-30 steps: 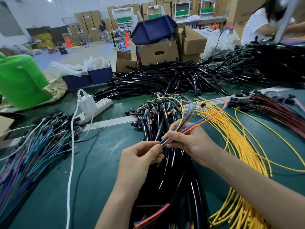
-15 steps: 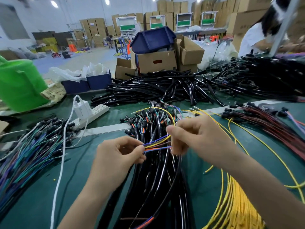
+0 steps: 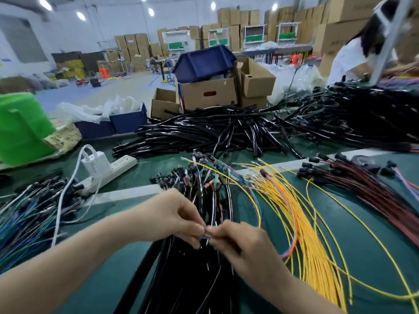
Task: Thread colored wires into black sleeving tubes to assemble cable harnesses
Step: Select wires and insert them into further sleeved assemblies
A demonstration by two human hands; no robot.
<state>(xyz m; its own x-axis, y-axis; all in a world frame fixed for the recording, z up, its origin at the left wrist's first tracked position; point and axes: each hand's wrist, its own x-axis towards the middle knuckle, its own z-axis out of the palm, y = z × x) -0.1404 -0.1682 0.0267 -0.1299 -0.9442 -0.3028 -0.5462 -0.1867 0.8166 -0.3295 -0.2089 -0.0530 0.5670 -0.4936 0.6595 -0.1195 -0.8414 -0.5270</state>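
Wires [image 3: 207, 235] pinched between left hand [image 3: 172, 216] and right hand [image 3: 246, 245] over tubes [image 3: 192, 282].

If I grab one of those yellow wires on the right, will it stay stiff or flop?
Probably floppy: the yellow wires lie in loose curves. Likely light, being thin. Neighbours may drag along, since strands cross.

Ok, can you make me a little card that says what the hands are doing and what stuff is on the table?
left hand: pinches the colored wires
right hand: pinches the same wires, fingertips close to the left's
under the hands: bundle of black tubes
to the right: yellow wires
to the left: white power strip
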